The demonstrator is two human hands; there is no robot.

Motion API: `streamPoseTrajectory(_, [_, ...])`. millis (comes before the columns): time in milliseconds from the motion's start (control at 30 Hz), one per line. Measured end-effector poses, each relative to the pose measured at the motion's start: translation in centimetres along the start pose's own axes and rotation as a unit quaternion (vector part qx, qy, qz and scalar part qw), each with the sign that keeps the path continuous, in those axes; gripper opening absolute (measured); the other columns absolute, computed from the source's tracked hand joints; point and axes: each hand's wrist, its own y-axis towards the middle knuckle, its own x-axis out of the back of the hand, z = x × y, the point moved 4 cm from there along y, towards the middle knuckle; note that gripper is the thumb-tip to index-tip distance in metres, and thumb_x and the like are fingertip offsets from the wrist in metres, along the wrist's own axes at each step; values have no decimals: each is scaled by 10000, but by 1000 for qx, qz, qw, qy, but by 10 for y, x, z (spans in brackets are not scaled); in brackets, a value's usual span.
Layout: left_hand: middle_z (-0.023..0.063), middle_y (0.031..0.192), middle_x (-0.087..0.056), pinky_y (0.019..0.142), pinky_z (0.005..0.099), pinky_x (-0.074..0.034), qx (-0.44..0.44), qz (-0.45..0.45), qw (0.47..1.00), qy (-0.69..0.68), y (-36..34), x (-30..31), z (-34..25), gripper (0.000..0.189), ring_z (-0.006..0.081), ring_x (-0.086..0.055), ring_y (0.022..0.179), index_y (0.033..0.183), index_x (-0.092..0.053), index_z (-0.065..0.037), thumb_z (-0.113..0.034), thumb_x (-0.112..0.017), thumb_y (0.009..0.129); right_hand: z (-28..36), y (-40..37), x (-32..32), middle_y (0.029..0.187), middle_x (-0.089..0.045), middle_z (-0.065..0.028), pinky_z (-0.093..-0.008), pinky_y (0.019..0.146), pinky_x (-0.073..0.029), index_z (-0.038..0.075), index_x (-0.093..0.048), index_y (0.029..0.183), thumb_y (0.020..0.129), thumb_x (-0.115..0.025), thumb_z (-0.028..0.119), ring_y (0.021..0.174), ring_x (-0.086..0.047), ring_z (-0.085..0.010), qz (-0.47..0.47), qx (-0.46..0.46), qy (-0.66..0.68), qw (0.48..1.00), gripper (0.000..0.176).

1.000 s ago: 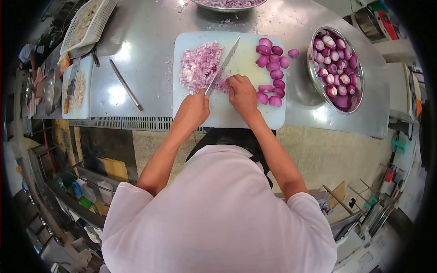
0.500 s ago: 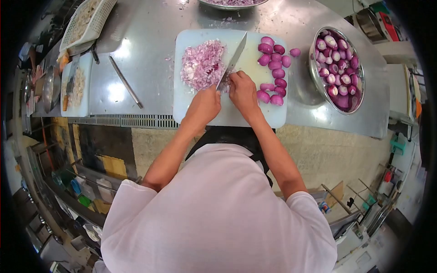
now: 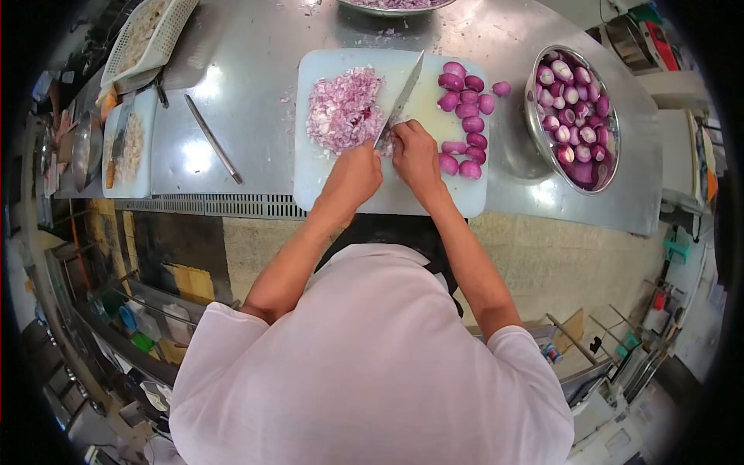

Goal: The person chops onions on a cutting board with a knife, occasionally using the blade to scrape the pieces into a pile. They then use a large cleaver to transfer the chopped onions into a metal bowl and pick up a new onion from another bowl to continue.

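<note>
My left hand (image 3: 355, 174) is wrapped round the handle of a knife (image 3: 408, 87), whose blade points up and slightly right over the white cutting board (image 3: 333, 190). Just right of the blade, my right hand (image 3: 417, 155) has its fingers curled down at the board; small purple bits show by the fingertips, but most of what they press on is hidden. A heap of chopped onion (image 3: 345, 110) lies left of the knife. Several peeled purple onion pieces (image 3: 470, 124) sit along the board's right side.
A steel bowl (image 3: 535, 128) of purple onions stands at the right. One onion piece (image 3: 501, 89) lies beside the board. To the left are a metal rod (image 3: 213, 139), a second board (image 3: 144, 170) with a knife, and a white basket (image 3: 172, 39). Another bowl (image 3: 395, 12) is at the top.
My left hand and the knife have shifted slightly right and up. My right hand has moved a little to the right.
</note>
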Motion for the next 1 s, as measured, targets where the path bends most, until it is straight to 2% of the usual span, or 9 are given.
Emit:
streamPoseTrajectory(100, [362, 778, -614, 719, 568, -479, -15, -21, 1000, -7, -13, 12, -16, 215, 509, -626, 802, 968, -592, 97, -93, -493, 951, -1, 2, 2, 856, -589, -199, -483, 707, -497, -12, -637, 879, 800, -575, -29, 814, -604, -417, -5, -1, 3, 1000, 102])
streamPoseTrajectory(333, [366, 783, -613, 713, 570, -482, -19, -8, 1000, -12, -5, 2, -13, 229, 514, -625, 795, 962, -588, 110, -97, -492, 953, -6, 0, 3, 860, -584, -199, -495, 708, -486, -13, -627, 869, 796, -573, -38, 813, -599, -422, 14, 1, -12, 1000, 94])
streamPoseTrajectory(400, [322, 754, -598, 671, 541, -454, 19, -4, 1000, -11, -12, -7, -6, 189, 508, -596, 770, 981, -551, 61, -120, -496, 977, -7, 1, 4, 861, -583, -200, -497, 704, -484, -14, -625, 867, 793, -577, -39, 810, -597, -426, 6, 4, -5, 1000, 92])
streamPoseTrajectory(533, [323, 731, -591, 651, 542, -456, 30, 7, 998, -54, -1, -10, -2, 184, 514, -591, 738, 972, -549, 54, -122, -497, 978, -11, -2, 7, 878, -594, -189, -490, 722, -485, -8, -639, 880, 779, -594, -39, 840, -598, -416, 21, 3, 9, 1000, 115])
streamPoseTrajectory(600, [322, 718, -590, 644, 545, -459, -64, -39, 997, 0, -7, 8, -6, 178, 514, -590, 718, 987, -546, 48, -123, -495, 979, -10, -2, 16, 886, -604, -181, -483, 740, -487, -4, -649, 891, 773, -599, -40, 862, -599, -405, 8, 5, 1, 1000, 133])
streamPoseTrajectory(633, [322, 718, -590, 644, 545, -459, -65, -39, 997, 4, -8, 10, -4, 178, 514, -590, 718, 987, -546, 48, -123, -495, 979, -9, -2, 19, 894, -614, -174, -476, 758, -489, 0, -660, 902, 767, -604, -41, 884, -600, -395, -6, 0, -7, 1000, 151])
streamPoseTrajectory(700, [322, 740, -595, 654, 544, -455, 8, -18, 999, 41, -13, 6, 6, 195, 514, -587, 740, 963, -550, 56, -133, -502, 976, -9, -2, 22, 902, -622, -167, -469, 773, -490, 3, -668, 908, 764, -609, -40, 903, -599, -385, -21, 4, -13, 1000, 162])
streamPoseTrajectory(800, [342, 780, -621, 686, 569, -479, 7, -12, 999, 41, -2, 15, 6, 235, 514, -616, 785, 981, -598, 100, -111, -498, 954, -9, -5, 15, 903, -630, -168, -467, 782, -492, 4, -677, 909, 765, -614, -34, 910, -600, -382, -3, 8, -16, 1000, 162])
streamPoseTrajectory(1000, [335, 763, -619, 679, 573, -474, 11, 1, 999, 30, -8, 2, 2, 225, 512, -614, 772, 973, -578, 88, -123, -501, 960, -7, -7, 2, 869, -624, -194, -480, 748, -495, -5, -681, 889, 792, -615, -11, 847, -614, -403, 38, -35, -10, 999, 117])
